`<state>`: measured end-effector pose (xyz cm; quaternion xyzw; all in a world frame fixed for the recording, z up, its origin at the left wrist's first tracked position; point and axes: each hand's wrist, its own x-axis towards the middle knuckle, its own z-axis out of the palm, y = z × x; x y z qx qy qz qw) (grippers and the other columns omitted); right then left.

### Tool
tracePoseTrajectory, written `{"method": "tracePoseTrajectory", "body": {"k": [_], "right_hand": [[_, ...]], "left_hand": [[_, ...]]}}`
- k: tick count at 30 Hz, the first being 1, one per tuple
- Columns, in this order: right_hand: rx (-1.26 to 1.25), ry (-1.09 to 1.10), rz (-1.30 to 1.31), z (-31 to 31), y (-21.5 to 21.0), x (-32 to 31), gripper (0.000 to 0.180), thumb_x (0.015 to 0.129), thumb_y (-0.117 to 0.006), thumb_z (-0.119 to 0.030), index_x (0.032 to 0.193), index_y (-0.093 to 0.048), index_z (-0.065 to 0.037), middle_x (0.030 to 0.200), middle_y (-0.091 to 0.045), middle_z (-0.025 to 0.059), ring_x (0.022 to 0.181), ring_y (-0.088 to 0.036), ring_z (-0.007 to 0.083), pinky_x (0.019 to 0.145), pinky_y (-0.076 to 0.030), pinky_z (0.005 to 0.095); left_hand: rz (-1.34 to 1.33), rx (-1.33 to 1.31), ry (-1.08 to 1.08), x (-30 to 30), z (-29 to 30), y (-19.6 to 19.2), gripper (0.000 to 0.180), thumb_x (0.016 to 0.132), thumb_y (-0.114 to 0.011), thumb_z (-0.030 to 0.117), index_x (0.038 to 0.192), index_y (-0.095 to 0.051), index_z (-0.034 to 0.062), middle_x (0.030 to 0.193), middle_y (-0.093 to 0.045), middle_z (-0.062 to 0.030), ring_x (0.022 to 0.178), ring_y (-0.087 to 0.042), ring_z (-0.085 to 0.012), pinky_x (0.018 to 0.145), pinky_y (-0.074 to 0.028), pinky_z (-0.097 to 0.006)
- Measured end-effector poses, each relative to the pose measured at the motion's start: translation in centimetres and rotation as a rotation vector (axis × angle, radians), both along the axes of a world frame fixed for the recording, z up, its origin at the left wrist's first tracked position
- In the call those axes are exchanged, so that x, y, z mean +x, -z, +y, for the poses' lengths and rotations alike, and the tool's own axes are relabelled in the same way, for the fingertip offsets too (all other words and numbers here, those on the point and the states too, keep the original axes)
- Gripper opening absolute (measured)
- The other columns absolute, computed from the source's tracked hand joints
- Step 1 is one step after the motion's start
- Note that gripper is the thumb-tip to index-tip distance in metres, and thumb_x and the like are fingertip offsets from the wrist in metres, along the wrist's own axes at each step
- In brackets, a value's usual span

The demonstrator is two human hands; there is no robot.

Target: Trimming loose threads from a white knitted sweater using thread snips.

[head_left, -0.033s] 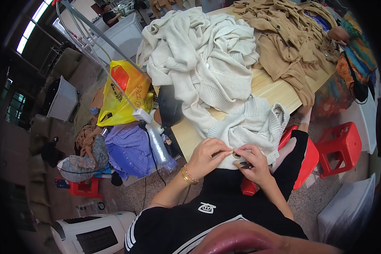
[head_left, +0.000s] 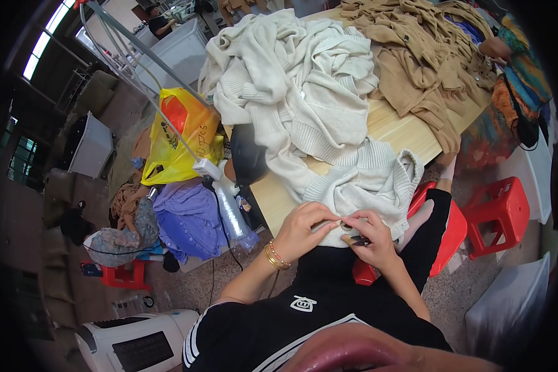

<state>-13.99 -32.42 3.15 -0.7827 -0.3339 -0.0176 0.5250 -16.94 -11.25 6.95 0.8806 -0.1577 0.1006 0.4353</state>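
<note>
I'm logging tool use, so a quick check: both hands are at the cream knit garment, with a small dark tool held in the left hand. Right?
One slip: the small dark tool is in the right hand, not the left hand, as the head view shows. Both are at the cream knit garment.

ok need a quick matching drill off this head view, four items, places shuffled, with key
Column one
1. cream knit garment
2. small dark tool
3. tan garments
4. yellow plastic bag

Column two
A. heaped on the far right part of the table
B. in the right hand
C. left of the table, near purple clothing
D. at the table's near edge, touched by the left hand

Pairs: 1-D, 2-B, 3-A, 4-C
</note>
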Motion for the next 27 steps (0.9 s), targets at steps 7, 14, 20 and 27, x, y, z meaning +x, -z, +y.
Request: {"method": "tracePoseTrajectory", "body": {"k": [7,14,20,27], "right_hand": [[0.106,-0.033,-0.05,0.5,0.9,1.3,0.051,0.071,-0.079,-0.008,0.119,-0.064,-0.009,0.108,-0.063,0.0099,0.083,-0.058,0.0175,0.06,-0.044,0.0253],[0.184,0.113,0.142,-0.7,-0.1,-0.2,0.051,0.068,-0.074,0.002,0.116,-0.068,-0.013,0.102,-0.058,0.0012,0.059,-0.041,0.0056,0.053,-0.037,0.0198],[0.089,0.066,0.028,-0.3,0.0,-0.1,0.043,0.069,-0.073,0.001,0.11,-0.07,-0.01,0.095,-0.062,0.0044,0.072,-0.058,0.0133,0.062,-0.047,0.0259],[0.38,0.052,-0.158,0.8,2.8,2.0,0.022,0.082,-0.071,0.0,0.104,-0.07,0.0,0.08,-0.064,0.0082,0.069,-0.057,0.0146,0.061,-0.044,0.0248]], "left_hand": [[0.166,-0.098,-0.106,0.0,0.2,0.6,0.015,0.083,-0.066,0.005,0.097,-0.068,0.0005,0.093,-0.066,-0.0142,0.091,-0.064,-0.0297,0.083,-0.049,-0.037],[0.13,-0.142,-0.21,-0.5,0.9,0.5,0.015,0.084,-0.067,0.007,0.098,-0.071,0.0031,0.091,-0.067,-0.0072,0.081,-0.061,-0.0153,0.074,-0.045,-0.026],[0.033,0.021,-0.127,-0.5,-0.2,-0.6,0.016,0.078,-0.075,0.011,0.092,-0.073,0.0065,0.09,-0.066,-0.0061,0.084,-0.061,-0.02,0.074,-0.046,-0.031],[0.021,0.116,-0.128,-0.3,-1.5,0.2,0.02,0.074,-0.079,0.02,0.091,-0.074,0.0112,0.088,-0.063,-0.006,0.083,-0.058,-0.0238,0.074,-0.046,-0.033]]}}
